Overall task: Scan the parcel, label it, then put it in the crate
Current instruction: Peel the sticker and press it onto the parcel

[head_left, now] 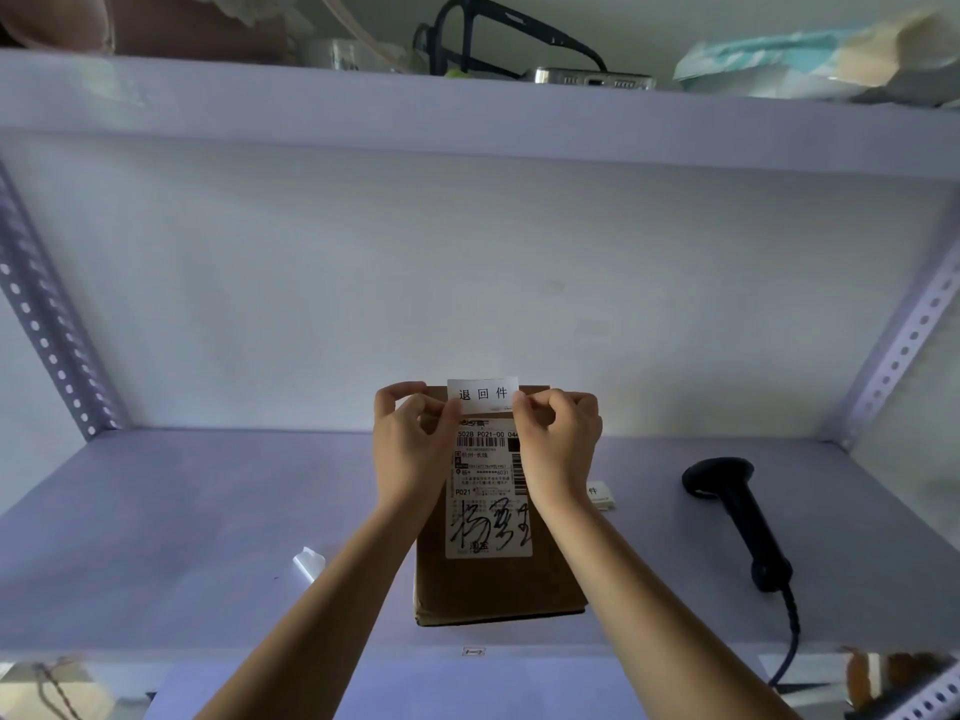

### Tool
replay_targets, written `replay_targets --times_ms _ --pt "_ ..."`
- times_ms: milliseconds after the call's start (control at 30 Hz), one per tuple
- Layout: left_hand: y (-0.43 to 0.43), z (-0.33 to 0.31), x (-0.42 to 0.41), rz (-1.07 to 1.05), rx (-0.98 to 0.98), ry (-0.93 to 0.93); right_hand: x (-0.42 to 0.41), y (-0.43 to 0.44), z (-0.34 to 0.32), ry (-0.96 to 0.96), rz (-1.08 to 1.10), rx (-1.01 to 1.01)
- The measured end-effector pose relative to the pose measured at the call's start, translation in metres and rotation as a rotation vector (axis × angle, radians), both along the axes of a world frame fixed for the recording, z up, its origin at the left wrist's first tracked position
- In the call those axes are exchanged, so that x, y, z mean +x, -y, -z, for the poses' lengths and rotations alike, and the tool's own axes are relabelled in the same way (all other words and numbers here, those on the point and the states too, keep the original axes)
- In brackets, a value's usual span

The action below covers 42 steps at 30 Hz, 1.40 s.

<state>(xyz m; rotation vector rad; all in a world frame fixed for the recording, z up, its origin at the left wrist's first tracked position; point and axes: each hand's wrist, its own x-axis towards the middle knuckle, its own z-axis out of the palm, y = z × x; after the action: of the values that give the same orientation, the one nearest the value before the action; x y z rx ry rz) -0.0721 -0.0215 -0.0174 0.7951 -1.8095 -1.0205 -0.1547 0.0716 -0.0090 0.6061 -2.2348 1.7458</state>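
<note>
Brown cardboard parcel [498, 579]: flat box lying on the pale lilac shelf board [156, 537], right in the middle at the front edge, white printed shipping label [488, 491] with black scribble facing up.
Progress: looks like we're at the labelling step. The black handheld barcode scanner [737, 517] is lying down on the shelf off to the right, well apart from the box, so I'd guess scanning is done, can't prove it though.
Small white sticker with three black characters [483, 394]: held over the far end of the parcel, just above the shipping label. Can't tell if it's stuck down yet.
Left hand [410, 449]: fingers [441, 407] pinched shut on the sticker's left edge.
Right hand [561, 449]: fingers [524, 407] pinched on the right edge, same deal.
Bits nearby: curled white backing scrap [309, 563] left of the box, a small white sticker pad [600, 495] just right of the right wrist.
Still to do: press the sticker flat, then the crate. No crate in view, so no idea where it goes.
</note>
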Motion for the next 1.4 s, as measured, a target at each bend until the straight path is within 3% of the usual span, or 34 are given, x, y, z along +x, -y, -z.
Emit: replay_targets --times_ms 1167,1400 --pt "-0.023 -0.013 0.010 -0.049 -0.097 0.126 0.012 -0.004 0.008 -0.098 0.139 0.022" --pt "-0.025 -0.013 0.012 -0.073 -0.086 0.071 0.016 -0.007 0.007 -0.099 0.140 0.024"
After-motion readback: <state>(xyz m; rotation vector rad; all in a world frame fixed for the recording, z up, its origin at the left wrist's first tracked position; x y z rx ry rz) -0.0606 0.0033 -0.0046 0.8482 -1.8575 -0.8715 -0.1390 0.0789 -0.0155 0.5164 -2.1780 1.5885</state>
